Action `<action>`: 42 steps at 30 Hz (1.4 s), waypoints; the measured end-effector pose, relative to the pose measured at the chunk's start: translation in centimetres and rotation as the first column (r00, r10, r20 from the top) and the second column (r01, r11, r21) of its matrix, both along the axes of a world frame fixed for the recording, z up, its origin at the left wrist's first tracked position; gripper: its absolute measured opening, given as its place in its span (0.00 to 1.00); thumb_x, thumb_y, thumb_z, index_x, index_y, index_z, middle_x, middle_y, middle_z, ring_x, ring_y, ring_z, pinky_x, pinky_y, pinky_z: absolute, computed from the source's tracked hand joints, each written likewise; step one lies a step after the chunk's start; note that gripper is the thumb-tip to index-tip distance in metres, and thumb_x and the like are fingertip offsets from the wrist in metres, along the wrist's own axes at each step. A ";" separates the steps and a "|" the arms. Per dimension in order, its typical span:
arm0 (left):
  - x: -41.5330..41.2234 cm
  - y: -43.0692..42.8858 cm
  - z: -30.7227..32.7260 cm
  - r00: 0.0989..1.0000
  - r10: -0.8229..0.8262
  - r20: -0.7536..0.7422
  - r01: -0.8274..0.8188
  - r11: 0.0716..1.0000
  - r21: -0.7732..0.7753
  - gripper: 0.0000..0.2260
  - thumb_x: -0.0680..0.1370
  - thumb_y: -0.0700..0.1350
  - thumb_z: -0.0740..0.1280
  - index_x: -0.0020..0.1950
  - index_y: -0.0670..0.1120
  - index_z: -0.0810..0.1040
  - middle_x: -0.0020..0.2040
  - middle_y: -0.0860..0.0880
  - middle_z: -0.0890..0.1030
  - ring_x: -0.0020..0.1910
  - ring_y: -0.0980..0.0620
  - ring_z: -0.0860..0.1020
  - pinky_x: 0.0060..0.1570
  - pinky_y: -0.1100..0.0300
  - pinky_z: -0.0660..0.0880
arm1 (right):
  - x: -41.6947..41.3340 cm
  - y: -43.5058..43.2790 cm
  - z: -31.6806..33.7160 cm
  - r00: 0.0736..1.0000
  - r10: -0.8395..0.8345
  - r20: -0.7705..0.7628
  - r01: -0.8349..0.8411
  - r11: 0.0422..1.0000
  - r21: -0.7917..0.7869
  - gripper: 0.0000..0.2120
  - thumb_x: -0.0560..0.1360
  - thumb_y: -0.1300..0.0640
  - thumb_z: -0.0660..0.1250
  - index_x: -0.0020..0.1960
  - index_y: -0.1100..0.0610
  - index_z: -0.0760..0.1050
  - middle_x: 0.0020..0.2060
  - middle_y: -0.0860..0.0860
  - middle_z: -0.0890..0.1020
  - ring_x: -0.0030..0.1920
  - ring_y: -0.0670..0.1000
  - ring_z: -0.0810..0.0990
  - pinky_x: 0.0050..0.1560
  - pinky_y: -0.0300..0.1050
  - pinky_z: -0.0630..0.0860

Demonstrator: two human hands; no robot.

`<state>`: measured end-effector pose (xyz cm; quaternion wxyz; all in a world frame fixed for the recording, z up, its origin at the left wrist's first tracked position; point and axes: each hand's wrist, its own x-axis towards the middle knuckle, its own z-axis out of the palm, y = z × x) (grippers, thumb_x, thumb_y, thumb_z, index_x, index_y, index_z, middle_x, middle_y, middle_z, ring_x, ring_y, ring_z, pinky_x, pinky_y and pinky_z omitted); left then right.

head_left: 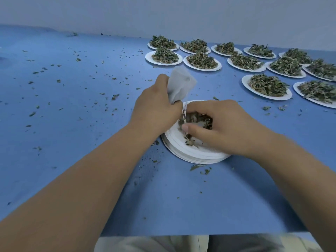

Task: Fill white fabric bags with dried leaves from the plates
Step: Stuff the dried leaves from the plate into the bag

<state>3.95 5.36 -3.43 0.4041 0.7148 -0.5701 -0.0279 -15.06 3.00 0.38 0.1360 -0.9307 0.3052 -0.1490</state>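
One white fabric bag (181, 84) is being held up in the left grip (158, 106), which is clamping its gathered end just above the far-left rim of the stack of plates (190, 153). Its drawstring (184, 113) is hanging toward the leaves. How much the bag is holding cannot be told.

The right grip (218, 124) is curling over the dried leaves (198, 119) on the top plate, apparently gathering a pinch. The stack is sitting mid-bench, toward the near edge. Its top plate is showing much bare white, suggesting this portion is running low.

About a dozen full plates (245, 84) are waiting toward the far right corner of the bench (72, 124), so most of the filling is judged to be lying ahead. Leaf crumbs (115, 96) are littering the left half.
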 end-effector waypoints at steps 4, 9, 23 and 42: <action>0.1 -0.3 0.1 1.000 0.016 -0.014 -0.016 1.000 0.016 0.16 0.70 0.54 0.62 0.53 0.47 0.68 0.39 0.50 0.74 0.37 0.50 0.74 0.37 0.50 0.74 | -1.0 1.1 -0.2 0.999 -0.033 -0.008 0.031 0.987 -0.160 0.25 0.80 0.32 0.53 0.68 0.45 0.74 0.58 0.41 0.81 0.56 0.45 0.77 0.61 0.47 0.71; 0.1 -0.6 0.0 1.000 0.028 -0.012 -0.027 0.999 0.017 0.15 0.70 0.53 0.63 0.52 0.48 0.69 0.40 0.49 0.75 0.39 0.48 0.75 0.38 0.48 0.75 | -0.8 2.3 -1.3 0.986 -0.042 -0.161 0.025 0.994 -0.108 0.38 0.74 0.23 0.47 0.76 0.43 0.62 0.71 0.42 0.68 0.73 0.47 0.64 0.73 0.50 0.63; 0.4 -1.2 -0.8 0.997 0.050 -0.056 -0.048 0.998 0.032 0.17 0.71 0.62 0.71 0.48 0.52 0.70 0.41 0.56 0.74 0.40 0.60 0.73 0.33 0.59 0.65 | -1.2 2.0 -2.5 0.971 0.139 0.196 -0.129 0.990 -0.060 0.09 0.75 0.64 0.63 0.49 0.56 0.81 0.42 0.48 0.80 0.47 0.51 0.76 0.49 0.46 0.73; 0.1 -0.6 -0.2 0.999 0.035 -0.033 -0.034 0.999 0.033 0.19 0.72 0.60 0.72 0.53 0.49 0.73 0.45 0.53 0.78 0.44 0.48 0.77 0.42 0.52 0.76 | -1.7 1.4 -1.4 0.885 -0.114 0.452 -0.003 0.968 0.250 0.28 0.81 0.50 0.67 0.29 0.58 0.57 0.25 0.48 0.58 0.27 0.45 0.56 0.29 0.35 0.56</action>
